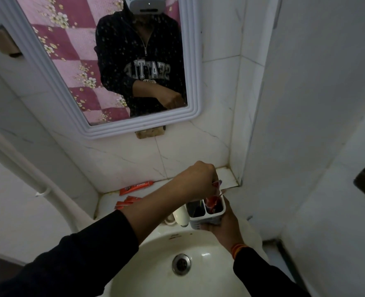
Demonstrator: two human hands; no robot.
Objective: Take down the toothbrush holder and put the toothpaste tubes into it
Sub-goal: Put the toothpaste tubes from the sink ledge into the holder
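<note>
My right hand (221, 227) grips a white two-compartment toothbrush holder (205, 219) from below, over the back of the sink. My left hand (198, 179) is above it, fingers shut on the top end of a red toothpaste tube (212, 199) whose lower end is inside the holder's right compartment. A second red toothpaste tube (135, 187) lies flat on the ledge against the wall. A third red tube (125, 202) lies just in front of that one, partly hidden behind my left forearm.
A white basin (153, 264) with a metal drain (181, 264) is below the hands. A white tap (181, 216) stands just left of the holder. A framed mirror (190, 61) hangs on the tiled wall above. The wall corner is close on the right.
</note>
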